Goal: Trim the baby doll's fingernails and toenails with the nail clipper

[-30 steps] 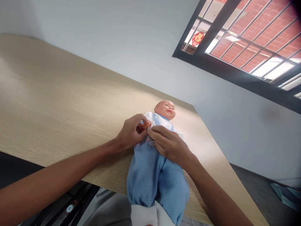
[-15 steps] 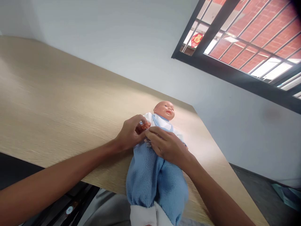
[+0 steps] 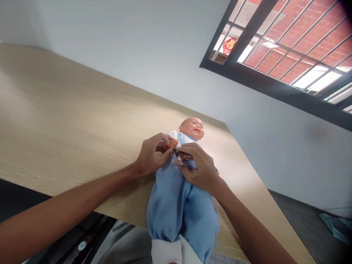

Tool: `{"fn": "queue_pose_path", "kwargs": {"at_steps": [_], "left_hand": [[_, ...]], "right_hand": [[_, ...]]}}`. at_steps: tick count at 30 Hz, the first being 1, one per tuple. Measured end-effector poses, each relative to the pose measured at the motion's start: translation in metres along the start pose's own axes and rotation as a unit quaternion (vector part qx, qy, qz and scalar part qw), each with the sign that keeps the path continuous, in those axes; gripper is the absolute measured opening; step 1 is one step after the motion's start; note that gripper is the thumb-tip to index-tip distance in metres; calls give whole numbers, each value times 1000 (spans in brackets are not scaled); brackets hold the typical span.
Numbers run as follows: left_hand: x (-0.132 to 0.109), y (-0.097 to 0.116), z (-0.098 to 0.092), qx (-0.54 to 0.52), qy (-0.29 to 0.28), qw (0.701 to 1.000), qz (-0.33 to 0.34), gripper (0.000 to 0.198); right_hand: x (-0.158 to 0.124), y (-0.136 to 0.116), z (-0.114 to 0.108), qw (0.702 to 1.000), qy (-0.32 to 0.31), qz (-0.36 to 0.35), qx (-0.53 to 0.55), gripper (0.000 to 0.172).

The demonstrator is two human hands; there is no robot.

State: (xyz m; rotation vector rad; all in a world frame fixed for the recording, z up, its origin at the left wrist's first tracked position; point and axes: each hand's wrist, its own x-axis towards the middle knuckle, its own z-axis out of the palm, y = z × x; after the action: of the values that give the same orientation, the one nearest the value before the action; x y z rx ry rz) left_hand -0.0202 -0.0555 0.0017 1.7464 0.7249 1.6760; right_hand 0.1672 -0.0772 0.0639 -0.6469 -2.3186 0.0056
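A baby doll (image 3: 191, 128) in a white and blue top and fuzzy blue trousers lies face up on the wooden table, its head away from me. My left hand (image 3: 152, 154) is closed around the doll's small hand (image 3: 173, 143), whose fingers stick out from my grip. Between the thumb and fingers of my right hand (image 3: 202, 167) is a small shiny nail clipper (image 3: 179, 160) with dark and silver stripes. Its tip is at the doll's fingers; whether it touches them I cannot tell. My fingers hide part of it.
The pale wooden table (image 3: 82, 110) runs along a grey wall, its right edge slanting down past the doll. A barred window (image 3: 275, 44) is at upper right. Dark chair parts (image 3: 79, 242) show below the table's front edge.
My right hand has turned and its fingers have lifted slightly, so more of the nail clipper shows. My left hand keeps hold of the doll's hand, almost unmoved.
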Motion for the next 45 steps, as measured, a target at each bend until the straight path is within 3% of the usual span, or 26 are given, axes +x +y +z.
{"fn": "queue_pose_path", "kwargs": {"at_steps": [8, 19, 32, 45], "left_hand": [[0, 0, 2, -12, -2, 1000, -2, 16], [0, -1, 4, -26, 3, 1000, -10, 16], [2, 3, 3, -10, -1, 1000, -6, 16], [2, 2, 3, 3, -21, 1000, -21, 22]], "right_hand": [[2, 0, 0, 999, 2, -28, -21, 28], [3, 2, -4, 998, -39, -44, -38, 34], [5, -1, -4, 984, -79, -89, -135, 26], [6, -2, -2, 984, -92, -93, -117, 27]]}}
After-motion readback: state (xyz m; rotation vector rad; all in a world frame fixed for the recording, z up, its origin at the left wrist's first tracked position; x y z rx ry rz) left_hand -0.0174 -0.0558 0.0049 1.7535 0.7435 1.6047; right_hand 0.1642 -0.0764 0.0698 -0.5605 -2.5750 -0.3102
